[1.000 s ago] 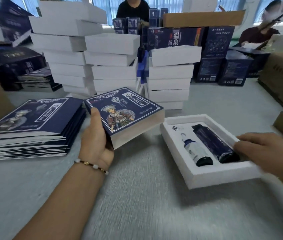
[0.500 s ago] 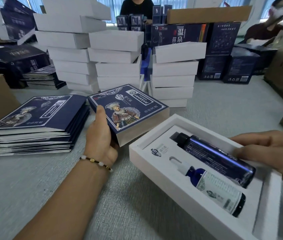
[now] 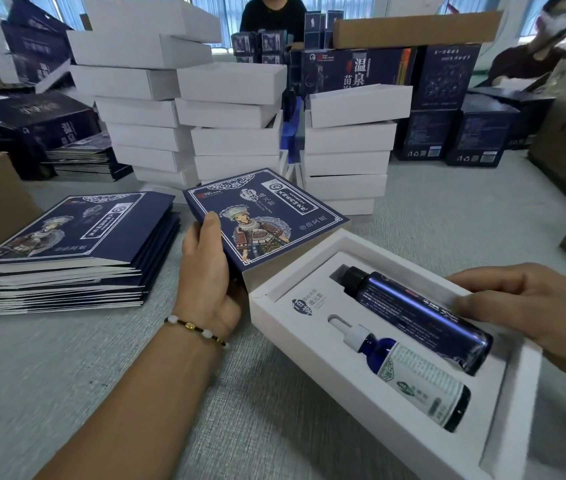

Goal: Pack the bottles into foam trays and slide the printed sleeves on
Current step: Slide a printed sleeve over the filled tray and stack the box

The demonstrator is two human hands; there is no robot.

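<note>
White foam tray (image 3: pixel 312 344) (two bottles inside) is gripped by the right hand (image 3: pixel 534 313); the printed sleeve (image 3: pixel 274 216) is clasped by the left hand (image 3: pixel 208 271), fingers curled.

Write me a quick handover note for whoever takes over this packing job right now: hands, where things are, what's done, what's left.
Left hand grips the opened printed sleeve, mouth toward the tray.
Right hand holds the foam tray at its far end, fingers on the dark bottle.
Done: dark bottle and dropper bottle sit in their slots.
Left: slide the sleeve over the tray. More flat sleeves are stacked at left.
</note>
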